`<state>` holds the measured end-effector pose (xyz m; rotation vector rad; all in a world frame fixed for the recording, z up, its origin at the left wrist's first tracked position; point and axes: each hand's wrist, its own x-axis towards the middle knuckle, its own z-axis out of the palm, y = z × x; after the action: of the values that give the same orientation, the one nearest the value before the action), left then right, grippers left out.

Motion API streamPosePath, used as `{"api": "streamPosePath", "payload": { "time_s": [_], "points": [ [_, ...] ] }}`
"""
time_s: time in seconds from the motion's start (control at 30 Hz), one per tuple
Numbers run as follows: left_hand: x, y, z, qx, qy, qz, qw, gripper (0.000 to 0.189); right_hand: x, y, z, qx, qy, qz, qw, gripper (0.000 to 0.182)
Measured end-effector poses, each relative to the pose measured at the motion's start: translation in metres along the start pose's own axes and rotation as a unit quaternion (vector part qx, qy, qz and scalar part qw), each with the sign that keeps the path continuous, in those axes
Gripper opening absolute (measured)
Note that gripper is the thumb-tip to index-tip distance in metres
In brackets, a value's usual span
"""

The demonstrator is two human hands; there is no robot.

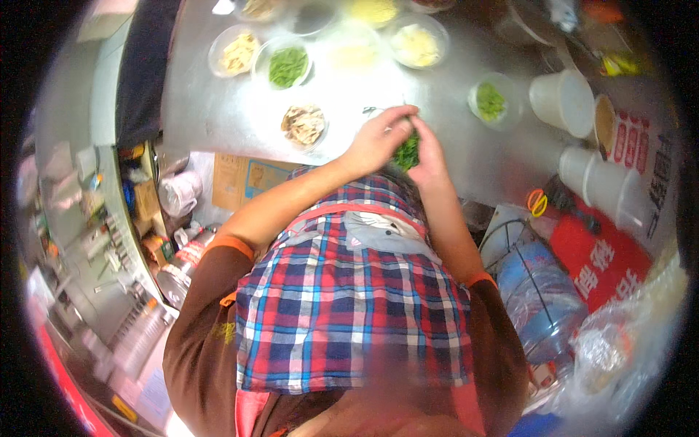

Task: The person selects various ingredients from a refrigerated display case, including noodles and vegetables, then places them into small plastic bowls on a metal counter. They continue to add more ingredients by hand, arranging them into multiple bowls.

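My left hand (382,135) and my right hand (428,150) meet at the near edge of a metal table (229,120), around a container of chopped green leaves (407,153). My left fingers reach across its top towards my right fingertips. My right hand lies along its right side and grips it. Most of the container is hidden by the hands. To the left stands a clear bowl of pale brown pieces (303,127). Farther back are a bowl of chopped greens (288,66), a bowl of pale yellow strips (239,52) and a bowl of pale pieces (419,46).
A tub with greens (491,102) stands on the right, beside a white tub (562,102) and stacked plastic tubs (600,177). Yellow-handled scissors (537,202), a red bag (598,257) and a wire basket (524,273) lie lower right. A cardboard box (232,177) is under the table.
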<state>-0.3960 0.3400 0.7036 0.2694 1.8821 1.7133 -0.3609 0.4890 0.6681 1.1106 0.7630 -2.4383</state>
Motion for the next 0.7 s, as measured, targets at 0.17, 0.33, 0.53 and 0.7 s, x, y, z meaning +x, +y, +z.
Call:
{"api": "streamPosePath", "payload": {
  "time_s": [0.17, 0.33, 0.53, 0.7],
  "points": [
    [-0.004, 0.016, 0.003, 0.309, 0.053, 0.283, 0.907, 0.052, -0.013, -0.008, 0.019, 0.11, -0.094, -0.018, 0.989, 0.039],
    [0.009, -0.007, -0.008, 0.149, 0.128, 0.245, 0.949, 0.031, -0.049, 0.0, 0.039, 0.051, -0.13, -0.025, 0.99, 0.043],
    [0.002, -0.017, -0.078, -0.565, -0.008, -0.078, 0.822, 0.026, -0.086, 0.016, 0.087, -0.224, -0.084, -0.185, 0.953, 0.033],
    [-0.021, -0.011, -0.113, -0.553, -0.001, -0.072, 0.83, 0.022, -0.051, 0.052, 0.088, -0.149, -0.062, -0.213, 0.964, 0.037]
  ]
}}
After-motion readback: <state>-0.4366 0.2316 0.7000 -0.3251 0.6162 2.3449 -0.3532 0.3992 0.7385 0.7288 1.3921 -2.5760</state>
